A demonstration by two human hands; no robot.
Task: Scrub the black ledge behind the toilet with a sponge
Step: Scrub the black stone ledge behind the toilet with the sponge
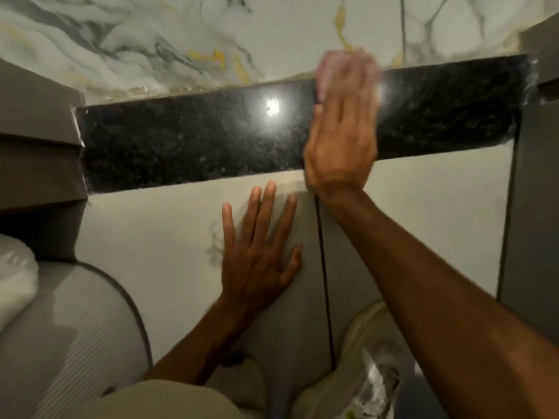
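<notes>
The black speckled ledge (193, 140) runs across the view, glossy, with a lamp's glare near its middle. My right hand (343, 137) lies flat on its right part, fingers stretched to the back edge and blurred. A pale pink sponge (328, 66) shows under the fingertips, mostly covered by the hand. My left hand (257, 246) rests flat with fingers spread on the white panel (151, 237) below the ledge and holds nothing.
A marbled wall (181, 37) rises behind the ledge. The grey toilet lid (75, 328) sits at the lower left. Brown boxed walls (36, 140) close the left side, and a grey panel (538, 207) closes the right. A crumpled plastic bag (378, 382) lies at the bottom.
</notes>
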